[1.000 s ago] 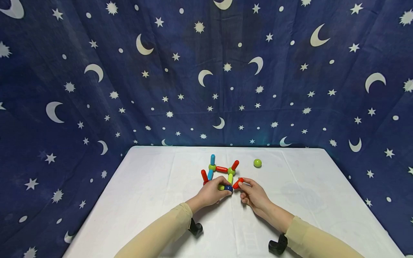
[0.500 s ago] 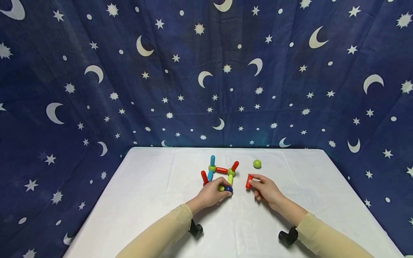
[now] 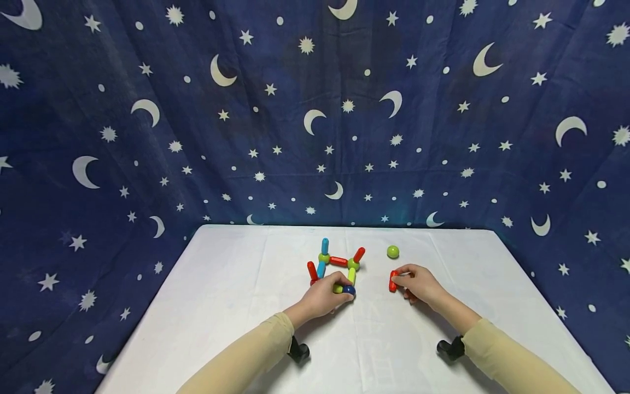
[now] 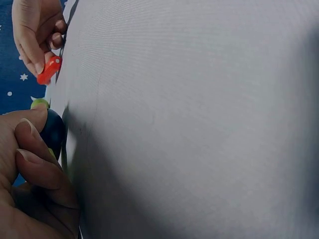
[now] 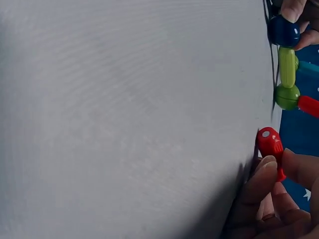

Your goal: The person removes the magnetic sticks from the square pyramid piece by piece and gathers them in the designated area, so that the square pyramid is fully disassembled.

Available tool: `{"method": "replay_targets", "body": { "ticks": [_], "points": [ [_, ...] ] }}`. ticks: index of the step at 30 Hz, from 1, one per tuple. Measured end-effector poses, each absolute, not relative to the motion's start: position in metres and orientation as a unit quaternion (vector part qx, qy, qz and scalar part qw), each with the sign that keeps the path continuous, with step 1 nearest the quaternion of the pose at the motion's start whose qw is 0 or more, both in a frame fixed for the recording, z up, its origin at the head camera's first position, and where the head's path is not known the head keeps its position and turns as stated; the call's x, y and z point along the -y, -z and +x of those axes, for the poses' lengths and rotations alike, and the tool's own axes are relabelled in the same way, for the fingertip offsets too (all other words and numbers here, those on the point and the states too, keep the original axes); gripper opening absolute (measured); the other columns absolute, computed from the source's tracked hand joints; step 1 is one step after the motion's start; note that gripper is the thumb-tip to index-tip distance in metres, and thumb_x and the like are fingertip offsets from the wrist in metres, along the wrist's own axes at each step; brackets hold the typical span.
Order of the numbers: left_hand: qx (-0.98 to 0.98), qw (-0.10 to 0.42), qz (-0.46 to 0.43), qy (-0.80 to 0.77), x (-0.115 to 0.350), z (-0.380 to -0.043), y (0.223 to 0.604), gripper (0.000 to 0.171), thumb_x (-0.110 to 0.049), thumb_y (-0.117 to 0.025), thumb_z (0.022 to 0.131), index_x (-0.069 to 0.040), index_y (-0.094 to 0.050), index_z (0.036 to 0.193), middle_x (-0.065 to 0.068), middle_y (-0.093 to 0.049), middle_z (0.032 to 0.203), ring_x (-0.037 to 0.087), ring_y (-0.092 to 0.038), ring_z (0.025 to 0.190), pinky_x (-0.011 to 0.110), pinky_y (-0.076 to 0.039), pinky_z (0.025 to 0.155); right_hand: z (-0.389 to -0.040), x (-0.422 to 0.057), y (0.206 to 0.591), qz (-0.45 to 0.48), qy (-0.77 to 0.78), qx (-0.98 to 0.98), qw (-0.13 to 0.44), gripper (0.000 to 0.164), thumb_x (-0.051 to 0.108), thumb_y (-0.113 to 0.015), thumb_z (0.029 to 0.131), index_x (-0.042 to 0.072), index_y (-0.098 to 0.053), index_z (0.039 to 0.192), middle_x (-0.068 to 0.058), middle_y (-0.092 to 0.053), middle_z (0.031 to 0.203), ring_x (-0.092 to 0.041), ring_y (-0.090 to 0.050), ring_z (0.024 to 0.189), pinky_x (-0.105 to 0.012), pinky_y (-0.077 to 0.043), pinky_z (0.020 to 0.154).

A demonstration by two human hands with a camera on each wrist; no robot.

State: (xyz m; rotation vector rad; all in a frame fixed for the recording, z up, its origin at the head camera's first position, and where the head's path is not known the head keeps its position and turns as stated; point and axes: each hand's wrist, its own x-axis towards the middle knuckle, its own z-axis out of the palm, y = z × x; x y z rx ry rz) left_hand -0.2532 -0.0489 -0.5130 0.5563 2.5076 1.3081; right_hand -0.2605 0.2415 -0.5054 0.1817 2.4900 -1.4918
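A frame of magnetic rods and balls lies on the white table. My left hand [image 3: 322, 294] grips its near right corner, a dark blue ball [image 3: 349, 291], with thumb and fingers. A yellow-green rod [image 5: 287, 67] runs from that ball to a green ball [image 5: 287, 96]. On the far side a red rod [image 3: 338, 261] joins two green balls; a blue rod [image 3: 325, 246] and another red rod [image 3: 360, 254] stick up from them. My right hand [image 3: 418, 285] pinches a loose red magnetic rod [image 3: 392, 281], right of the frame. The left hand hides part of the near side.
A loose green ball [image 3: 392, 251] lies at the back, beyond my right hand. A dark blue cloth [image 3: 315, 137] with moons and stars hangs behind the white table [image 3: 236, 251]. Black wrist cameras sit under both sleeves.
My right hand has moved right, away from the dark blue ball, carrying the red magnetic rod and turning it more upright in the head view. The left hand stays on the ball.
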Motion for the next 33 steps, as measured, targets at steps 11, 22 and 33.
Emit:
{"method": "replay_targets", "body": {
  "ticks": [11,22,33],
  "points": [
    [-0.86,0.134,0.19,-0.454,0.0494,-0.2534,0.514,0.025,-0.024,-0.078,0.093,-0.02,-0.066,0.115,-0.005,-0.062,0.096,0.014,-0.056,0.052,0.028,-0.052,0.052,-0.262,-0.2398,0.51,0.054,0.507,-0.854,0.105,0.038,0.02,-0.071,0.096,-0.004,-0.065,0.124,-0.007,-0.06,0.074,-0.016,-0.054,0.057,-0.03,-0.049,0.048],
    [-0.862,0.13,0.186,-0.453,0.0489,-0.2528,0.5138,0.025,-0.025,-0.078,0.093,-0.021,-0.066,0.115,-0.005,-0.062,0.095,0.014,-0.056,0.05,0.028,-0.052,0.052,-0.2623,-0.2373,0.5089,0.057,0.495,-0.861,0.1,0.036,0.02,-0.071,0.096,-0.001,-0.068,0.125,-0.006,-0.057,0.067,-0.016,-0.052,0.054,-0.03,-0.048,0.048],
    [-0.878,0.121,0.2,-0.417,0.0505,-0.2504,0.5103,0.024,-0.026,-0.077,0.095,-0.021,-0.066,0.116,-0.007,-0.064,0.096,0.014,-0.059,0.051,0.029,-0.052,0.055,-0.2622,-0.2401,0.5062,0.073,0.494,-0.864,0.064,0.036,0.022,-0.065,0.099,0.0,-0.066,0.127,-0.008,-0.057,0.075,-0.016,-0.049,0.054,-0.029,-0.042,0.046]
  ]
}}
